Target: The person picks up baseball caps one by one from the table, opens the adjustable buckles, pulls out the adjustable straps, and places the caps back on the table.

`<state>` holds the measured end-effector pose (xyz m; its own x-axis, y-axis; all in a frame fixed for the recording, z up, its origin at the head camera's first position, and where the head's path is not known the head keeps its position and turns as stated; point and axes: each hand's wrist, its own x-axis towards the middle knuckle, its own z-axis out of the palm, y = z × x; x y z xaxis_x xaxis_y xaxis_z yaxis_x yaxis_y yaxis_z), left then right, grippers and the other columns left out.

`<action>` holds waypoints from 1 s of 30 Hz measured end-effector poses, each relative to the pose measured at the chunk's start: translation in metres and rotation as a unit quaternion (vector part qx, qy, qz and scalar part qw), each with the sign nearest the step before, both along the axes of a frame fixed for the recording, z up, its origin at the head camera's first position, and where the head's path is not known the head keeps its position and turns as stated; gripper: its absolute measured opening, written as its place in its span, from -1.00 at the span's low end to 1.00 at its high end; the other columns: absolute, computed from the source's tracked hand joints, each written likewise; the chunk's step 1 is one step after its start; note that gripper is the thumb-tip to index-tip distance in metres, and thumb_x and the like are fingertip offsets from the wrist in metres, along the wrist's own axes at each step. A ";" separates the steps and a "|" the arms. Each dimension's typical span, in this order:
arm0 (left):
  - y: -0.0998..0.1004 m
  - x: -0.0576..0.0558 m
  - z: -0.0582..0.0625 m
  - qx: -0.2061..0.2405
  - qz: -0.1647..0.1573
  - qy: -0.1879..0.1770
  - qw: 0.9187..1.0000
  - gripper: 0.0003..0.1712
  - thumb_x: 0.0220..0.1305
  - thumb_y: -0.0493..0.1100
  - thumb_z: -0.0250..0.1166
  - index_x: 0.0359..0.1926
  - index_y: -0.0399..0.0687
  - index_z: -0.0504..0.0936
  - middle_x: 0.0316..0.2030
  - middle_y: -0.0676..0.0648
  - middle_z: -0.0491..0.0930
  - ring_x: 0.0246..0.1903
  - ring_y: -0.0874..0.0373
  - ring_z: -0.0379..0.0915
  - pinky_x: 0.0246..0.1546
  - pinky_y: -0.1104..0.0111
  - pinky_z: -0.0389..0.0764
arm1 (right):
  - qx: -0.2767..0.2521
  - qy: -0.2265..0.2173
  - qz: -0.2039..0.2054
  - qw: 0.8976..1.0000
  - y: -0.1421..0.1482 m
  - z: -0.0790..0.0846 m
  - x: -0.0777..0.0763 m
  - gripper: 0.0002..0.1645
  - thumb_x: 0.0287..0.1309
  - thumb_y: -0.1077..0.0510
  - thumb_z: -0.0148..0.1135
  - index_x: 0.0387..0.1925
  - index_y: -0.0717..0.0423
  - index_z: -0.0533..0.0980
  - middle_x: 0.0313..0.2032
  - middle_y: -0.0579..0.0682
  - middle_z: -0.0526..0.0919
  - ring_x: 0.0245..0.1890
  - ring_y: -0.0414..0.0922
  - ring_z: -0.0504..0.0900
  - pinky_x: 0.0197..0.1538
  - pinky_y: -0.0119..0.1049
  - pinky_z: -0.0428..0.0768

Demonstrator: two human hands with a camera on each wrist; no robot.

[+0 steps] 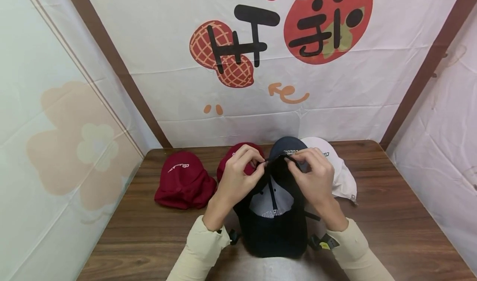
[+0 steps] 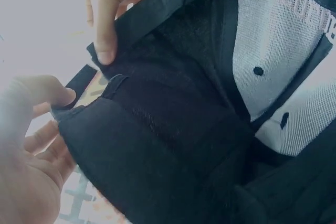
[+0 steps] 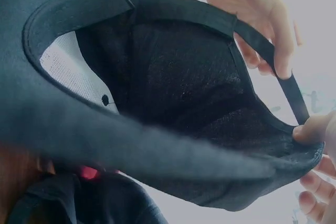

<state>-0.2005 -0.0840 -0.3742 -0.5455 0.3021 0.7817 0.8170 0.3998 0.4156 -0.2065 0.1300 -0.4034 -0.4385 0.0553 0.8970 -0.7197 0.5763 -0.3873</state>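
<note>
A black cap is held with its brim toward me and its pale inner lining facing up. At its back opening, my left hand pinches the narrow black strap between thumb and finger. Opposite it, my right hand pinches the other rear edge where the strap meets it. A small gap separates the two hands. In the left wrist view, the left thumb presses on the strap, while the right hand holds the opposite band from above.
Behind the hands, a dark red cap, a navy cap and a white cap stand in a row. Another dark red cap sits at the left on the brown wooden table. A printed cloth hangs behind the table.
</note>
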 end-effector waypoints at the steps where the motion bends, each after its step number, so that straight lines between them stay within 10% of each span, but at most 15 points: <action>1: -0.001 0.000 0.000 0.004 -0.001 -0.001 1.000 -0.94 0.20 -0.27 0.35 -0.30 -0.09 0.63 -0.25 -0.01 0.56 -0.32 0.20 0.46 -0.31 0.43 0.60 | -0.004 0.001 -0.002 1.000 0.001 0.000 0.000 -0.90 -0.05 0.25 0.48 -0.43 0.14 0.68 -0.41 -0.02 0.72 -0.43 -0.16 0.50 -0.43 -0.43 0.35; 30: -0.002 -0.002 -0.005 -0.041 -0.077 -0.022 0.996 -0.91 0.24 -0.19 0.35 -0.24 0.00 0.62 -0.19 0.04 0.56 -0.26 0.20 0.47 -0.21 0.45 0.60 | -0.017 -0.005 -0.008 1.000 0.005 -0.001 -0.002 -0.88 -0.03 0.23 0.49 -0.39 0.13 0.69 -0.42 -0.04 0.71 -0.47 -0.19 0.48 -0.43 -0.47 0.35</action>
